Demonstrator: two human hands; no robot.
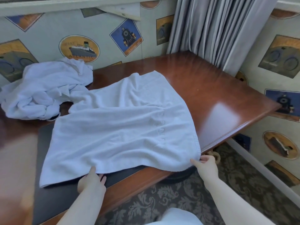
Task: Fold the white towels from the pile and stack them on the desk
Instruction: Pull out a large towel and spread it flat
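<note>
On the desk (219,98), white towel (123,124) lies spread, pile (42,91) far left. Your left hand (91,181) and right hand (206,166) pinch its near edge, probably ready to fold it away from you.

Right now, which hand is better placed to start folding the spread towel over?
The right hand. It already pinches the near right corner of the spread towel, so it could probably carry that corner across. The left hand grips only the middle of the near edge.
</note>
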